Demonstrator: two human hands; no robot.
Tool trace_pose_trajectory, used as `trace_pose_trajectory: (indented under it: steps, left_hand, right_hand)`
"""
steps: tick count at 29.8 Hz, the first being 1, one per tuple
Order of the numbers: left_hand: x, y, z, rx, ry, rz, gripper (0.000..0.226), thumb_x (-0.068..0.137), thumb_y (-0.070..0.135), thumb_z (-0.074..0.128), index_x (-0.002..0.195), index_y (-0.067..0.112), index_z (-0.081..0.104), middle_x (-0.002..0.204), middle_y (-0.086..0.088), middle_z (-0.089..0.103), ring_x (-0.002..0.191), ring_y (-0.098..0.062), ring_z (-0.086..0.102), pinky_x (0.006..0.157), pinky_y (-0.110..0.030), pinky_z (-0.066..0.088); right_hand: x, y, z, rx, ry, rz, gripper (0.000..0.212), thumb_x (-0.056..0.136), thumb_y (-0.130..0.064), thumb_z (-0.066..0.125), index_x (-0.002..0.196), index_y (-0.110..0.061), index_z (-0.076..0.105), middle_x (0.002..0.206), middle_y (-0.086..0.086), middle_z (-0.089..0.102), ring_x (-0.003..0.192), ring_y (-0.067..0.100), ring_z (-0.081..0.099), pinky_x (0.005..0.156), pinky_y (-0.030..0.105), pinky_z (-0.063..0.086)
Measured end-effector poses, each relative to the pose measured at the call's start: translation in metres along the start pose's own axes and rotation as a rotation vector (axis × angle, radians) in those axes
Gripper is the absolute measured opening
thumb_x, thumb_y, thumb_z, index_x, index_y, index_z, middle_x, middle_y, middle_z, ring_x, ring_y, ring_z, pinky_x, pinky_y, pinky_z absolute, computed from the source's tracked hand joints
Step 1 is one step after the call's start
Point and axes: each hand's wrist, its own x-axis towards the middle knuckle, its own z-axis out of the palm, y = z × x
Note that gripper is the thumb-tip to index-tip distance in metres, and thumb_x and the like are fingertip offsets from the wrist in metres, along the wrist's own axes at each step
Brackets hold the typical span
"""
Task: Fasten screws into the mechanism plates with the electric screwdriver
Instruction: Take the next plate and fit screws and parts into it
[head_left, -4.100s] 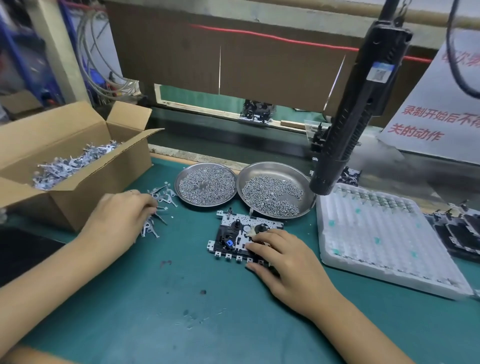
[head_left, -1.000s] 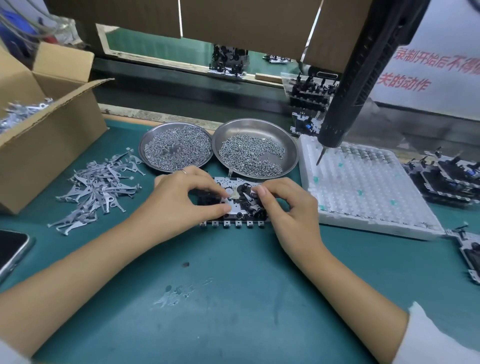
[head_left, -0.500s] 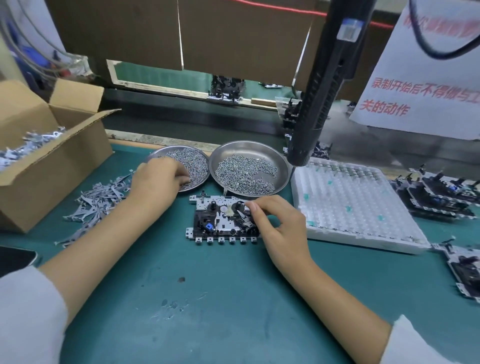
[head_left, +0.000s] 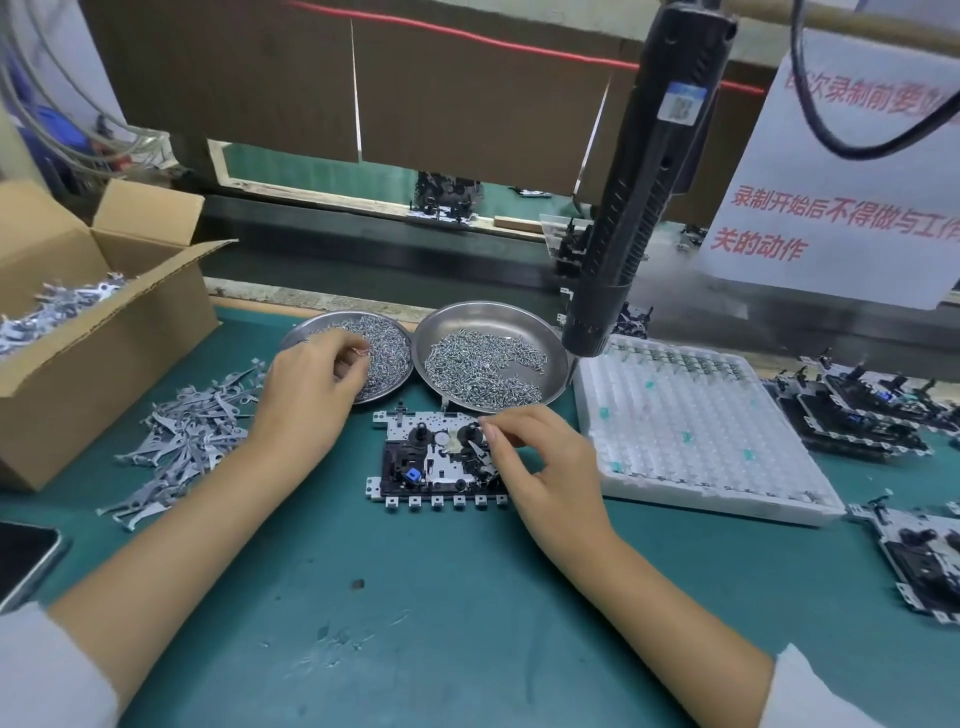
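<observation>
The left hand (head_left: 306, 395) dips curled fingers into tiny shiny screws (head_left: 382, 338) in a round metal dish (head_left: 400, 376). The right hand (head_left: 540, 457) pinches a small part on the black-and-silver mechanism plate (head_left: 415, 467), mid green mat (head_left: 415, 623). The long black screwdriver (head_left: 639, 182) hangs above.

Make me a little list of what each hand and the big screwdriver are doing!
left hand: reaching into the left screw dish, fingers curled over the screws
right hand: fingers on the mechanism plate
electric screwdriver: hanging above the bench, nobody holding it
right screw dish: full of screws, untouched
</observation>
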Motion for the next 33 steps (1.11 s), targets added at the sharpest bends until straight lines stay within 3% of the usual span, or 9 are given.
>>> trace_pose_trajectory:
  steps: [3, 6, 10, 14, 18, 22, 27, 29, 33]
  left_hand:
    - [-0.002, -0.001, 0.002, -0.006, -0.023, 0.032, 0.013, 0.088, 0.010, 0.064, 0.100, 0.009, 0.071, 0.090, -0.005, 0.070, 0.081, -0.018, 0.062, 0.080, -0.024, 0.045]
    - [-0.004, 0.009, -0.001, -0.304, -0.076, 0.008, 0.012, 0.085, 0.009, 0.068, 0.091, 0.018, 0.069, 0.085, 0.005, 0.069, 0.076, -0.003, 0.061, 0.073, -0.007, 0.044]
    - [-0.014, 0.028, -0.002, -0.531, -0.119, 0.089, 0.021, 0.081, 0.012, 0.072, 0.088, 0.030, 0.063, 0.085, 0.015, 0.069, 0.082, 0.003, 0.064, 0.077, -0.008, 0.046]
    - [-0.016, 0.030, -0.002, -0.641, -0.101, 0.074, 0.026, 0.081, 0.009, 0.071, 0.092, 0.030, 0.062, 0.087, 0.014, 0.071, 0.084, -0.001, 0.066, 0.080, -0.014, 0.049]
    - [-0.013, 0.027, 0.000, -0.725, -0.090, -0.006, 0.031, 0.083, 0.006, 0.068, 0.096, 0.033, 0.061, 0.082, 0.007, 0.073, 0.082, -0.008, 0.068, 0.082, -0.028, 0.051]
    - [-0.009, 0.021, 0.003, -0.746, -0.013, -0.044, 0.033, 0.085, -0.002, 0.064, 0.095, 0.030, 0.062, 0.077, 0.009, 0.072, 0.076, -0.001, 0.067, 0.067, -0.013, 0.049]
    - [-0.003, 0.012, 0.002, -0.766, 0.015, -0.126, 0.032, 0.088, -0.004, 0.058, 0.095, 0.028, 0.061, 0.074, 0.004, 0.067, 0.068, 0.003, 0.061, 0.065, -0.014, 0.045]
    - [0.000, 0.008, 0.001, -0.654, 0.031, -0.133, 0.029, 0.091, 0.001, 0.056, 0.095, 0.030, 0.061, 0.073, 0.005, 0.064, 0.072, 0.001, 0.061, 0.074, -0.025, 0.045]
    - [0.002, -0.004, 0.000, 0.063, 0.005, -0.043, 0.021, 0.093, 0.030, 0.056, 0.114, 0.030, 0.062, 0.089, 0.008, 0.066, 0.097, -0.019, 0.058, 0.084, -0.032, 0.021]
  right_hand:
    - [0.011, -0.003, 0.000, -0.036, -0.015, 0.012, 0.013, 0.088, -0.001, 0.063, 0.097, -0.004, 0.072, 0.090, 0.001, 0.066, 0.085, 0.007, 0.058, 0.080, 0.017, 0.047]
    - [0.031, -0.011, 0.006, 0.121, -0.012, 0.199, 0.015, 0.088, -0.007, 0.065, 0.100, -0.013, 0.073, 0.091, -0.005, 0.070, 0.085, 0.006, 0.063, 0.083, 0.023, 0.051]
    - [0.057, -0.018, 0.019, 0.538, -0.140, 0.468, 0.016, 0.089, -0.016, 0.065, 0.103, -0.010, 0.073, 0.092, 0.005, 0.074, 0.080, 0.014, 0.068, 0.081, 0.029, 0.057]
    - [0.064, -0.017, 0.028, 0.691, -0.179, 0.440, 0.016, 0.089, -0.012, 0.064, 0.100, -0.004, 0.072, 0.092, 0.016, 0.071, 0.084, 0.020, 0.065, 0.086, 0.033, 0.054]
    - [0.070, -0.019, 0.038, 0.629, -0.124, 0.398, 0.012, 0.089, -0.007, 0.064, 0.095, 0.000, 0.072, 0.077, 0.004, 0.070, 0.070, 0.009, 0.064, 0.073, 0.022, 0.054]
    - [0.080, -0.025, 0.055, 0.441, -0.086, 0.332, 0.010, 0.090, -0.002, 0.061, 0.090, 0.000, 0.071, 0.076, 0.008, 0.065, 0.068, 0.014, 0.059, 0.071, 0.029, 0.052]
    - [0.085, -0.027, 0.069, 0.316, -0.093, 0.334, 0.010, 0.091, -0.008, 0.061, 0.086, -0.009, 0.070, 0.073, 0.002, 0.065, 0.065, 0.011, 0.061, 0.070, 0.032, 0.053]
    - [0.086, -0.027, 0.070, 0.325, -0.080, 0.362, 0.010, 0.092, -0.011, 0.061, 0.085, -0.011, 0.069, 0.070, -0.003, 0.064, 0.060, 0.006, 0.060, 0.066, 0.028, 0.052]
    - [0.089, -0.023, 0.064, 0.332, -0.055, 0.427, 0.011, 0.092, -0.015, 0.061, 0.086, -0.009, 0.069, 0.070, -0.001, 0.063, 0.058, 0.006, 0.057, 0.062, 0.027, 0.052]
